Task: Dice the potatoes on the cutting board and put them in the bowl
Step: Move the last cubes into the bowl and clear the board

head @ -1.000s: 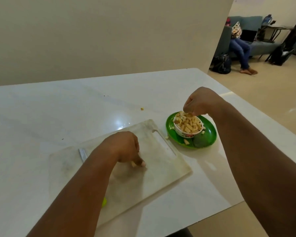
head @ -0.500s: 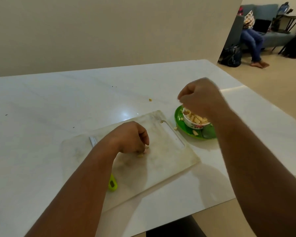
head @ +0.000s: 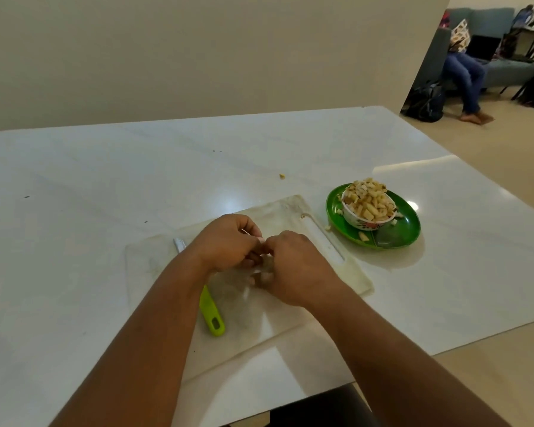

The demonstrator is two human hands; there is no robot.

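Both my hands meet over the middle of the pale cutting board. My left hand has its fingers curled, and its fingertips pinch small pale potato pieces. My right hand faces it with fingers curled down round the same pieces on the board. The white patterned bowl, heaped with diced potato, stands on a green plate to the right of the board. A knife with a lime-green handle lies on the board under my left forearm, its blade mostly hidden.
A few potato bits lie on the green plate and one crumb on the white table beyond the board. The table's right edge runs close past the plate. A person sits on a sofa far back right.
My right hand has come away from the bowl and down to the board, meeting my left hand. The left hand stayed on the board over the pieces. The view shifted left.
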